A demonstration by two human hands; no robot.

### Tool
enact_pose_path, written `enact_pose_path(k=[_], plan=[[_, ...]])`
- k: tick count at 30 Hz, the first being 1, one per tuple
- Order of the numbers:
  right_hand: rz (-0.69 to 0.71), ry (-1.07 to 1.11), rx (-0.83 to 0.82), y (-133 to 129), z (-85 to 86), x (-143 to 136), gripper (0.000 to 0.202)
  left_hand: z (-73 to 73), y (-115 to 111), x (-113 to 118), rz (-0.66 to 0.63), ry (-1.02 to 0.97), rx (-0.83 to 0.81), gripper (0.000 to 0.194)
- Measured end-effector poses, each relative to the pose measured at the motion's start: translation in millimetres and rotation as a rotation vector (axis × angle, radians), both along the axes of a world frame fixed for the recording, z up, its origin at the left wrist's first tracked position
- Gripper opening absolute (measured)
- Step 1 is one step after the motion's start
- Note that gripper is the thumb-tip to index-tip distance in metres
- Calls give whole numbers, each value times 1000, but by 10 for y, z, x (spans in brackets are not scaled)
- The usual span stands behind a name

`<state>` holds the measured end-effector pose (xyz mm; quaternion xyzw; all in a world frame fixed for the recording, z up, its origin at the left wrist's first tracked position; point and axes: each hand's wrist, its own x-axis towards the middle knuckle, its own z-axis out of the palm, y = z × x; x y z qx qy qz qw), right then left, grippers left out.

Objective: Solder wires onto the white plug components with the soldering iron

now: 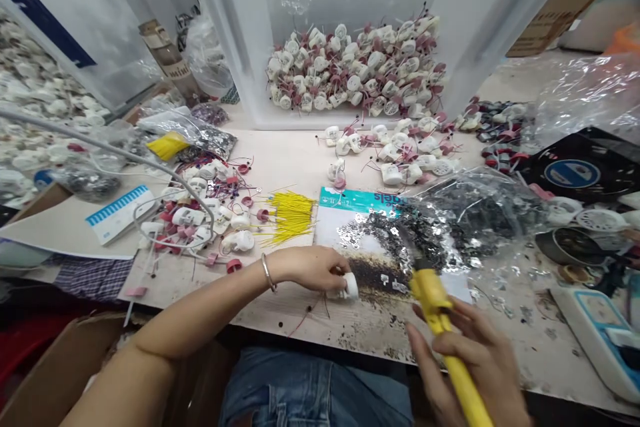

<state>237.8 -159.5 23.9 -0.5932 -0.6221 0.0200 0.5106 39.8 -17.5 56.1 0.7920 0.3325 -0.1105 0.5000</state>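
Note:
My left hand (315, 267), with a bangle on its wrist, pinches a small white round plastic part (351, 287) near the table's front edge. Thin red and dark wires trail below that part. In my right hand (470, 353) is a yellow-handled soldering iron (430, 290), blurred by motion, its dark tip pointing away from me at a heap of small metal pieces (400, 240). Between the hands lies a dark, scorched patch (370, 277) with a few loose metal pieces on it. Beyond my left hand sits a bundle of yellow wires (293, 217).
A large translucent bin (350, 117) at the back holds many white parts with wires. More white parts (400, 147) lie before it. At left is a pile of wired parts (200, 213); at right, a small metal tin (565, 247) and a white-and-blue device (595, 327).

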Motion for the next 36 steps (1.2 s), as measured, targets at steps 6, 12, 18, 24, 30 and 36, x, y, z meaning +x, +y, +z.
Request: enact_pose_path(k=[6, 12, 18, 24, 30, 36], plan=[[145, -7, -29, 137, -305, -254, 15, 93, -264, -163, 300, -14, 539, 25], [314, 2, -10, 464, -420, -530, 14, -51, -759, -351, 319, 27, 249, 24], [357, 12, -55, 530, -453, -439, 13, -257, -1025, -499, 686, 160, 206, 54], [378, 27, -61, 490, -475, -290, 17, -444, -1145, -337, 646, -100, 256, 18], [361, -39, -47, 488, -472, -158, 14, -422, -994, -227, 610, -301, 447, 13], [190, 230, -23, 54, -402, -154, 28, -325, -835, -138, 548, -90, 521, 9]])
